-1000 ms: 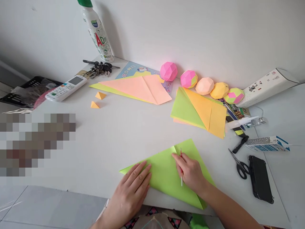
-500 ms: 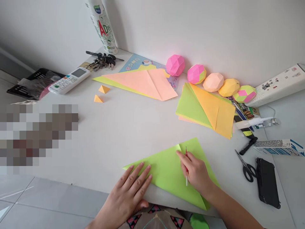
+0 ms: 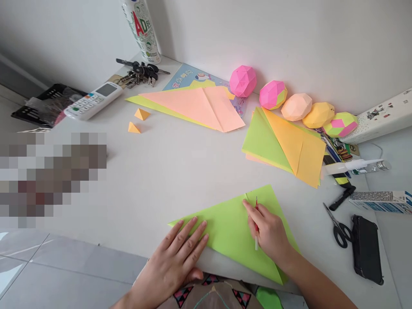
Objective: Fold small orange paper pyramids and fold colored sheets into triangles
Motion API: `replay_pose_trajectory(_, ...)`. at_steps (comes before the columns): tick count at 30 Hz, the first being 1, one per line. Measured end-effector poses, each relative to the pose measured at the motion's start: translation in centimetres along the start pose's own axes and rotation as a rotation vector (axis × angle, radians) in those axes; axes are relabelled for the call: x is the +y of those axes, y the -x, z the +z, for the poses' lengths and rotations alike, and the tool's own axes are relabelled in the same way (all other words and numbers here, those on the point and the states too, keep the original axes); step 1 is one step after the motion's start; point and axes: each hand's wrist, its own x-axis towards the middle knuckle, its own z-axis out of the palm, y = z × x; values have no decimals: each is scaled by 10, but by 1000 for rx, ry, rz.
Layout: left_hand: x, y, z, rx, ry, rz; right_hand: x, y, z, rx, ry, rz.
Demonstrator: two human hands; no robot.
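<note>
A folded lime-green paper sheet [image 3: 231,227] lies at the near edge of the white table [image 3: 167,171]. My left hand [image 3: 177,257] rests flat with fingers spread on the sheet's left tip. My right hand [image 3: 270,234] presses on the sheet's middle fold and holds a thin red and white pen [image 3: 256,223] along its palm, tip pointing away from me.
Folded peach and yellow sheets [image 3: 199,107] and a green-orange stack [image 3: 286,146] lie farther back. Several paper polyhedron balls [image 3: 296,105] line the wall. Scissors [image 3: 337,225], a black phone [image 3: 367,249], a glue tube [image 3: 354,166], a remote [image 3: 93,101], keys [image 3: 141,73], a bottle [image 3: 141,28] and two small orange pyramids [image 3: 137,121] surround.
The camera view has tilted down and shifted a little. My left hand slid slightly back toward the table edge. My right hand stays on the green fold.
</note>
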Motion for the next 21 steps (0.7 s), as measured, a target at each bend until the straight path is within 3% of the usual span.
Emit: replay_pose_trajectory(21, 3, 1, -2, -69, -114, -42, 6, -2, -2, 14, 104, -86)
